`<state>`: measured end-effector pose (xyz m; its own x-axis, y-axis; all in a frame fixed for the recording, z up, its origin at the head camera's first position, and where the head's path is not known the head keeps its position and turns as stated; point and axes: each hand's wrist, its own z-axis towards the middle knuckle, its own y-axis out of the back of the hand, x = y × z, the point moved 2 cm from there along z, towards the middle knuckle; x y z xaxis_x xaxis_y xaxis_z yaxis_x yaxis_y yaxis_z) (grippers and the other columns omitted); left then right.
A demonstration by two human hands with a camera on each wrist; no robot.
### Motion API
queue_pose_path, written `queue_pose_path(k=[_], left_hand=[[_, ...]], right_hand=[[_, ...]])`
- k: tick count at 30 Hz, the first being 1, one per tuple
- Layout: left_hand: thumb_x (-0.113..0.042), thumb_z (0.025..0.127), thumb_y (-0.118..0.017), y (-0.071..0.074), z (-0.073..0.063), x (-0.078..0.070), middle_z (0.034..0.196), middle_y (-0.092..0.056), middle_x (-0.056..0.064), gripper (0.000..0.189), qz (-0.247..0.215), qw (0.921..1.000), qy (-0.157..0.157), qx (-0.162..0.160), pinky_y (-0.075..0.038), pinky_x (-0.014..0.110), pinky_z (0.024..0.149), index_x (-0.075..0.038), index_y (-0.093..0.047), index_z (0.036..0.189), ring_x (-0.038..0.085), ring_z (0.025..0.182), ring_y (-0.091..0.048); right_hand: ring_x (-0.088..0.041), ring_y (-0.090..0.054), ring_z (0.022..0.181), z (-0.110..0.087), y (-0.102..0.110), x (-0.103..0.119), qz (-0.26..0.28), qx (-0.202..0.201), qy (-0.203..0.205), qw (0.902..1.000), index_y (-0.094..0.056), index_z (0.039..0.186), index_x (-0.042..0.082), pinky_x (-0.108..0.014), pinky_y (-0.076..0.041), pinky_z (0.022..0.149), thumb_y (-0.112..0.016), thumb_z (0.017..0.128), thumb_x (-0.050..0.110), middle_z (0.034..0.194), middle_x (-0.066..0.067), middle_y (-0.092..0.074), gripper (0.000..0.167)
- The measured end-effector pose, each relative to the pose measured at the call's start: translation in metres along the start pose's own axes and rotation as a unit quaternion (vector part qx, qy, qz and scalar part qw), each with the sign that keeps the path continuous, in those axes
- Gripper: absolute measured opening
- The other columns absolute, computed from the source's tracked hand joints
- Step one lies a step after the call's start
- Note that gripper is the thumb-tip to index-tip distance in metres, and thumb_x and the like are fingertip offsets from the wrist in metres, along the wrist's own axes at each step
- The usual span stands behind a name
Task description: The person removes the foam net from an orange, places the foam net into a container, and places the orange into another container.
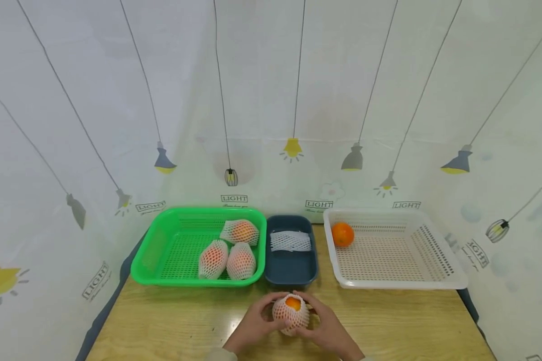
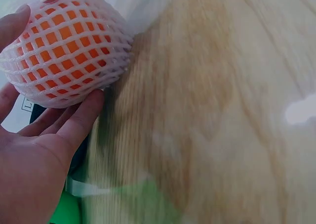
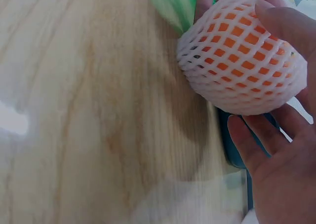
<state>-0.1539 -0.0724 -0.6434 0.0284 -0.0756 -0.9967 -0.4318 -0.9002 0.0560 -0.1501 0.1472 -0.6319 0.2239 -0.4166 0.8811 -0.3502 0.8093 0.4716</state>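
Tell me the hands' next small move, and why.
Probably lift the netted orange toward the green basket: it is already wrapped, apart from a gap at the top, and three other netted fruits lie in that basket.

The person's left hand (image 1: 256, 323) and right hand (image 1: 327, 328) face each other at the near middle, palms inward, both gripping. On each, the fingers curve round the far side and the thumb comes in on the near side. The left wrist (image 1: 236, 343) slants in from the near left, a pale sleeve (image 1: 221, 355) behind it; the right wrist (image 1: 350, 350) slants in from the near right.
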Motion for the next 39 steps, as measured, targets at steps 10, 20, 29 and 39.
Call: queue_pose_path(k=[10,20,29,39], left_hand=[[-0.024,0.084,-0.085,0.001,-0.005,0.004,0.145,-0.058,0.005,0.066,0.010,0.9994,-0.030,0.012,-0.049,0.019,0.104,-0.022,-0.058,0.144,0.012,0.130,-0.058],[-0.031,0.083,-0.085,0.002,-0.006,0.002,0.135,-0.064,-0.001,0.055,0.047,0.9979,-0.032,-0.032,-0.052,0.023,0.103,-0.029,-0.066,0.135,0.012,0.125,-0.062],[-0.033,0.083,-0.086,0.003,-0.006,-0.001,0.133,-0.067,-0.001,0.040,0.053,0.9957,-0.037,-0.066,-0.057,0.024,0.092,-0.026,-0.075,0.121,0.010,0.117,-0.066],[-0.033,0.083,-0.086,0.003,-0.005,-0.003,0.127,-0.070,-0.002,0.024,0.067,0.9922,-0.055,-0.090,-0.057,0.024,0.092,-0.024,-0.080,0.104,0.014,0.118,-0.066]], right_hand=[[-0.006,-0.059,0.120,-0.004,-0.005,0.002,-0.028,-0.014,0.027,0.9991,-0.054,0.144,0.035,-0.026,-0.055,0.093,-0.082,0.083,0.050,0.142,0.011,-0.060,0.069],[-0.012,-0.060,0.124,-0.003,-0.005,0.011,-0.030,-0.049,0.066,0.9961,-0.064,0.135,0.027,-0.027,-0.056,0.091,-0.082,0.086,0.040,0.140,0.002,-0.064,0.054],[-0.015,-0.062,0.120,-0.002,-0.005,0.013,-0.017,-0.070,0.069,0.9950,-0.070,0.128,0.029,-0.025,-0.057,0.087,-0.082,0.086,0.040,0.135,0.004,-0.067,0.045],[-0.013,-0.064,0.114,0.000,-0.003,0.021,-0.056,-0.111,0.103,0.9869,-0.077,0.116,0.026,-0.028,-0.056,0.091,-0.085,0.083,0.032,0.124,0.008,-0.073,0.035]])
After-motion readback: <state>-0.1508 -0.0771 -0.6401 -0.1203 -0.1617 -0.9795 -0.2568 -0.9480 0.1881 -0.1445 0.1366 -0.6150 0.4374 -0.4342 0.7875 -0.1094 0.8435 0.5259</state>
